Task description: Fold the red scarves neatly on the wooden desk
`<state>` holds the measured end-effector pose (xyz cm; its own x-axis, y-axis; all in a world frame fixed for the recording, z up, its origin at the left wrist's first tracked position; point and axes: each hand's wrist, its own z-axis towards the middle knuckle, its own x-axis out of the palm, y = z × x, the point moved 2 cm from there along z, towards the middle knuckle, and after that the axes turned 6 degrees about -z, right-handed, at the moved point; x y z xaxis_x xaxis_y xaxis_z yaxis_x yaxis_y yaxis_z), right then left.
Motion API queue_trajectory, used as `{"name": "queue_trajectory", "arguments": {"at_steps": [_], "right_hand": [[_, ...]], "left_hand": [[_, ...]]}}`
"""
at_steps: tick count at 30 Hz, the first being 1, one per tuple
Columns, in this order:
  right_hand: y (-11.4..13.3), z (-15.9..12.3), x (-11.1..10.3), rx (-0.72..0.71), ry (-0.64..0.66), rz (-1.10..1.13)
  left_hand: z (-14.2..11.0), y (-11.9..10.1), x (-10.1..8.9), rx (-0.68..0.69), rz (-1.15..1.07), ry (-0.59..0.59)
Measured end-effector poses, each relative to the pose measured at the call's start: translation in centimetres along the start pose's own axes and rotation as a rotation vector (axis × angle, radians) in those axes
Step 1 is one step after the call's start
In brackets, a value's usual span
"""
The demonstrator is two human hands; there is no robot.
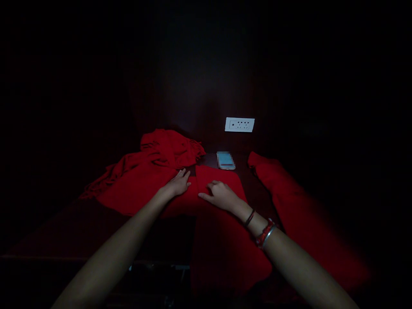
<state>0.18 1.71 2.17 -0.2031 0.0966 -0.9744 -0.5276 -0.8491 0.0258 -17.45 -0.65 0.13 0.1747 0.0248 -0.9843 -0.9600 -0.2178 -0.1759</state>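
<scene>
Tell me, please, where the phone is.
In the head view, the phone lies slightly right of centre, below the socket and beyond the right hand.

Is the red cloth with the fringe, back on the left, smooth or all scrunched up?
Scrunched up. The fringed red cloth lies in a raised heap with creases across it, beyond the left hand.
</scene>
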Motion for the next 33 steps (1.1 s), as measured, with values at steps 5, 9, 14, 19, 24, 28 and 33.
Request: {"name": "queue_trajectory", "arguments": {"at_steps": [5, 9, 14, 19, 24, 28, 33], "right_hand": [[1.6, 0.9, -0.7, 0.129, 0.058, -0.058], [3.7, 1.7, -1.0, 0.244, 0.156, -0.116], [4.5, 1.7, -0.7, 0.270, 0.148, -0.178], [2.4, 0.4, -3.3, 0.299, 0.072, -0.155], [3.2, -0.5, -5.3, 0.268, 0.058, -0.222], [6.1, -0.5, -3.1, 0.251, 0.196, -0.239], [5.4, -1.3, -2.1, 0.217, 0.235, -0.016]], "left_hand": [[0.1, 0.1, 0.2, -0.022, 0.036, 0.106], [0.4, 0.2, 0.4, -0.060, 0.033, 0.123], [0.3, 0.1, 0.1, -0.063, 0.026, 0.139], [0.2, -0.2, 0.0, -0.069, 0.014, 0.115], [0.2, -0.3, 0.0, -0.072, -0.014, 0.066], [-0.2, -0.3, -0.5, -0.123, -0.014, -0.011], [-0.5, -1.1, -0.7, -0.026, -0.048, -0.121]]}}
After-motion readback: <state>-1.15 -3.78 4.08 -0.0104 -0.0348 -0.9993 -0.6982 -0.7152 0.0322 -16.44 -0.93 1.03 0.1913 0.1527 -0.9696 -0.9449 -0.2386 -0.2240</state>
